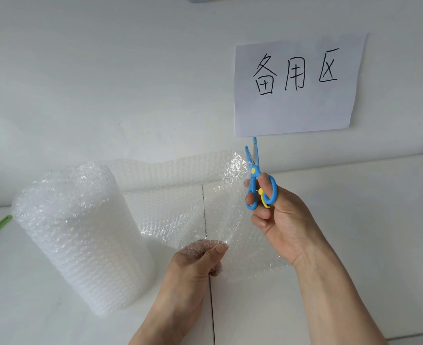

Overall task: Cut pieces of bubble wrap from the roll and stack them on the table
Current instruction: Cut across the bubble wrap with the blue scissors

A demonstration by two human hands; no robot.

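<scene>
I find my left hand (200,257) pinching the near edge of the clear bubble wrap sheet (180,195), unrolled from the upright roll (81,232) on the white worktop (354,232). My right hand (280,220) grips small blue plastic scissors (256,180), blades parted. Cutting is pending; next, blades must meet the sheet's edge.

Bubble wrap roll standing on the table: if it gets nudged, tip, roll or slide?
The bubble wrap roll stands on end, tall and visibly leaning, so it would probably tip. It looks light for its bulk, so a push may slide it across the smooth table. The sheet sags where the left hand pinches it: floppy.
</scene>
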